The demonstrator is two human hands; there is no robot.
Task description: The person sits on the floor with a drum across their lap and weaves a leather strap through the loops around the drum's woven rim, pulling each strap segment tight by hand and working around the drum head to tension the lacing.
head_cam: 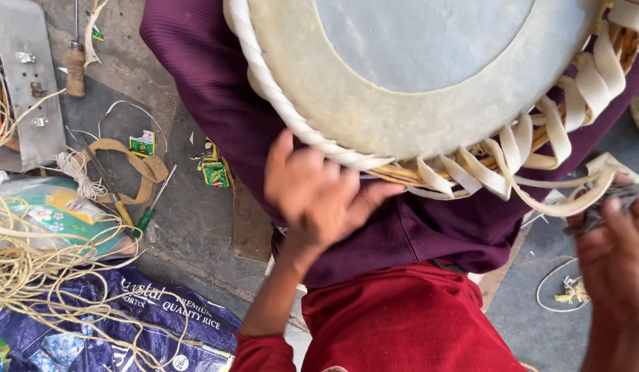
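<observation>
We note the drum resting on the lap, centre far. Left hand lies open against its laced rim; right hand, near right, has its grip clamped on a pale lacing strap.

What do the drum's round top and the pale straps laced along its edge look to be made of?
The drum head looks like stretched animal skin: matte, cream, with a greyer round centre. The straps seem to be rawhide or leather strips, flat, off-white and stiffly curled; the right hand pulls one. The material is a guess from looks.
</observation>
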